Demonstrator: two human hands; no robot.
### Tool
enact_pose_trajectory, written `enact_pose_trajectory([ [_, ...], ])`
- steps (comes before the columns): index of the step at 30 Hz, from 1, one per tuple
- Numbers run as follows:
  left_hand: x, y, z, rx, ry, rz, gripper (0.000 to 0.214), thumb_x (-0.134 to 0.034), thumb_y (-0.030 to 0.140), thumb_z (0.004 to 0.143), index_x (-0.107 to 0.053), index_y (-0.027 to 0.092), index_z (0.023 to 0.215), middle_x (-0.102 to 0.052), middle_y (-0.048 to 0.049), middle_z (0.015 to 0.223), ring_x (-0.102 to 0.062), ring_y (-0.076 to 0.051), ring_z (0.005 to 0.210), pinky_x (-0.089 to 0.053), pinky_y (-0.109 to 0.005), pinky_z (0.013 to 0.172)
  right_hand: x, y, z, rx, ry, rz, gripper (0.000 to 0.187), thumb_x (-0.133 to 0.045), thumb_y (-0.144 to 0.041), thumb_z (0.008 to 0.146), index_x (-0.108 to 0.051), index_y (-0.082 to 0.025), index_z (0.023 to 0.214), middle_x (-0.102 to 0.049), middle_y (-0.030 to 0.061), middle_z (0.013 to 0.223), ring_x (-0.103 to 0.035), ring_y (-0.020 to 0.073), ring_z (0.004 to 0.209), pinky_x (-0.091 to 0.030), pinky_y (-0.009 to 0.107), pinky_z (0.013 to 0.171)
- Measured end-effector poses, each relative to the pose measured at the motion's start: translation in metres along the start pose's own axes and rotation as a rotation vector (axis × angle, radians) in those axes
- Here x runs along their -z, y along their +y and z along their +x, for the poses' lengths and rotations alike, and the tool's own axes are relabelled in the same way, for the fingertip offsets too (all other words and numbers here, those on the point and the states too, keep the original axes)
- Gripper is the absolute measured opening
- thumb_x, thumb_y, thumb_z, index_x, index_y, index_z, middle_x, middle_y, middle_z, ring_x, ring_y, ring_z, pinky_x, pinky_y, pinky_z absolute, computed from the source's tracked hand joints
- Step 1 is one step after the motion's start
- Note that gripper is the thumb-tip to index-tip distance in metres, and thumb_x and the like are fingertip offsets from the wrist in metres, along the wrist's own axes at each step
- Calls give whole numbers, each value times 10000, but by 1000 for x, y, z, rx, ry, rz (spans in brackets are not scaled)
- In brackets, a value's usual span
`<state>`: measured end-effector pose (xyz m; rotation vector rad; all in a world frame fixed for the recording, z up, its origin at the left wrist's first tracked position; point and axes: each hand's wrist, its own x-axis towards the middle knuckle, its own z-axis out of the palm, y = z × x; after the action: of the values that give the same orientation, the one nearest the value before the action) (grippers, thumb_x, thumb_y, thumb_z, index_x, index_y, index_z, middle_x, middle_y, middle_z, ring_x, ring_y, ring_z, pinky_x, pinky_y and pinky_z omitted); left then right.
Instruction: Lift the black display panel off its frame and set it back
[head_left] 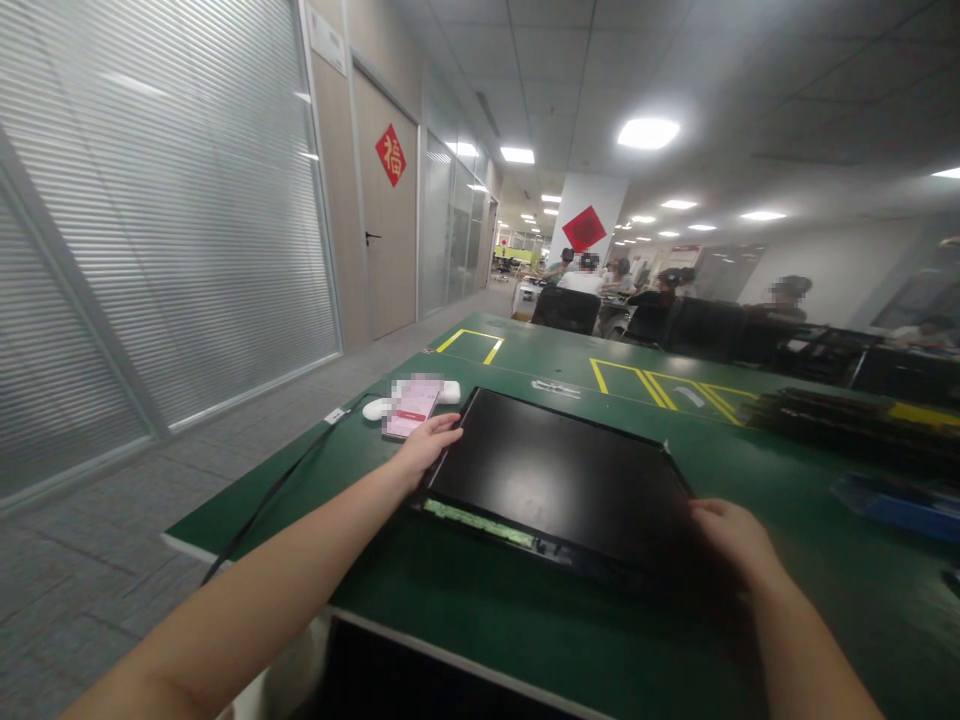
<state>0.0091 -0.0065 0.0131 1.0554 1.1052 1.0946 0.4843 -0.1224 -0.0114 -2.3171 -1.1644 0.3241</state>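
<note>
A black LCD screen panel point(559, 475) faces up over the green table, with a green circuit strip point(476, 522) along its near edge. My left hand point(429, 448) grips the panel's left edge, fingers on the rim. At the opposite side, my right hand point(731, 535) has its fingers closed on the right edge; its thumb rests near the top face. Whether the panel touches the table or is slightly lifted, I cannot tell. Just beyond my left hand is a phone point(414, 410) with a pinkish screen.
The green table point(360, 570) carries yellow tape marks point(634, 382). A stack of dark panels point(847, 430) and a blue tray point(900, 505) lie at the right. A black cable point(277, 485) runs over the left edge. Several people sit beyond black chairs point(566, 310).
</note>
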Motion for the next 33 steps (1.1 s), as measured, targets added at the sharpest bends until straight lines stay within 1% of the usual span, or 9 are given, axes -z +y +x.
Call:
enact_pose_trajectory([
  [3,0,2,-4,114,-58,-106,749,-810,193,747,-503,200,1430,-763,-121,1091,-759,-234,835,-627,-378,754,0,-1,0,4,10,-5,233,-601,-322,690,-783,-233,806,-771,93,884,-708,279,824,-528,361,704],
  [7,0,4,-7,145,-117,-169,968,-874,111,631,-437,189,1492,-779,-79,940,-748,-224,705,-623,-350,655,2,-3,-2,-17,-21,4,228,-589,-298,720,-773,-217,828,-771,92,918,-707,265,853,-520,338,717],
  [9,0,3,-7,150,-144,-174,996,-893,102,589,-455,172,1481,-781,-77,902,-749,-238,695,-622,-356,641,3,-6,-3,-36,-33,-10,222,-605,-298,721,-772,-214,841,-770,92,928,-706,261,874,-513,323,712],
  [13,-1,1,-6,149,-181,-164,902,-884,90,575,-543,159,1407,-786,-82,873,-747,-244,677,-615,-348,619,4,-8,-4,-49,-18,-46,228,-594,-290,735,-770,-212,858,-768,93,959,-701,263,893,-505,323,712],
  [19,-2,4,-9,95,-214,-176,780,-882,90,557,-644,178,1294,-788,-90,1007,-750,-228,752,-608,-329,697,0,-2,0,-25,-1,-14,210,-593,-304,719,-758,-225,822,-768,88,938,-695,282,893,-512,366,766],
  [23,-3,5,-11,52,-219,-194,797,-899,122,549,-641,183,1301,-766,-111,1129,-750,-256,878,-598,-346,763,-1,1,2,-43,-18,20,222,-600,-315,705,-760,-226,830,-763,93,952,-690,283,892,-512,374,768],
  [27,-3,6,-13,-18,-265,-211,742,-907,167,570,-668,188,1272,-731,-113,1233,-722,-282,1032,-569,-370,894,-1,2,3,-49,-28,29,238,-608,-320,707,-761,-221,860,-761,94,953,-689,283,898,-510,371,775],
  [30,-3,7,-14,-40,-289,-219,713,-905,188,591,-677,198,1266,-724,-106,1252,-696,-296,1109,-542,-390,964,-2,2,3,-45,-17,21,245,-597,-313,716,-766,-217,863,-762,94,943,-691,283,894,-510,372,782],
  [33,-3,8,-15,-31,-289,-225,717,-900,182,602,-670,204,1281,-729,-107,1244,-686,-304,1135,-537,-404,981,-2,0,1,-39,-24,14,249,-599,-311,713,-777,-217,860,-762,98,943,-696,275,876,-513,358,754],
])
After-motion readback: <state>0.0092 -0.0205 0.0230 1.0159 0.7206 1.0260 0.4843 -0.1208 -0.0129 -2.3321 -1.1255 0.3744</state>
